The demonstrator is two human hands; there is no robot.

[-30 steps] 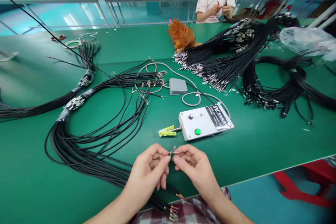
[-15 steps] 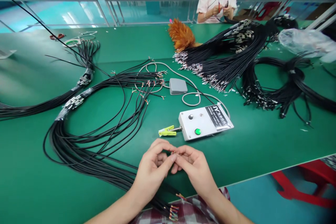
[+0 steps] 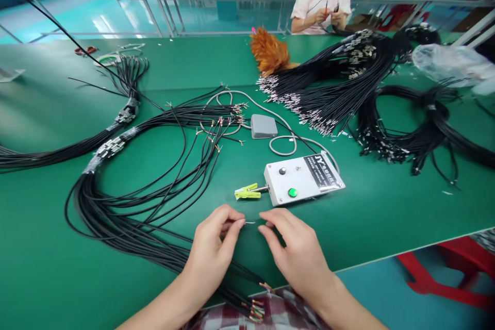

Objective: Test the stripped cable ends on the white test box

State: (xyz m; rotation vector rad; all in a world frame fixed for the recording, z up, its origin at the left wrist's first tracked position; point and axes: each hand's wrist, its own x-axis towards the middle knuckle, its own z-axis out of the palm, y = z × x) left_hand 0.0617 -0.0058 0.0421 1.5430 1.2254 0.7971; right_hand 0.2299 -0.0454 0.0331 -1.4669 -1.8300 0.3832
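I have the left hand (image 3: 212, 242) closed in a fine pinch, thumb against forefinger, on a thin pale wire (image 3: 250, 223) whose bare tip points across toward the right hand (image 3: 297, 245). The right hand holds nothing that I can see; its thumb and forefinger stand a narrow gap apart, just beyond the wire's tip.

Just past the grip sits a white box (image 3: 292, 178). Its dark label (image 3: 320, 172) reads "JY" in large letters; the smaller characters beside and under them are too small for me to read. On its top I see a black knob (image 3: 282, 170) and a green button (image 3: 293, 193). A yellow-green clip (image 3: 252, 193) juts from its near end, directly ahead of the left fingertips, so the box and clip crowd the space in front of the grip.

Left of the grip, a bundle of black cables (image 3: 127, 237) sweeps round and passes beneath the left wrist. Nearer me, below both hands, lie colourful stripped ends (image 3: 256, 310).

Farther ahead are a grey pedal (image 3: 264, 126) and an orange duster (image 3: 270, 52); ahead to the right, a heap of black cables (image 3: 328, 85) and a clear plastic bag (image 3: 450, 62). Beyond the heap sits a co-worker (image 3: 309, 2).
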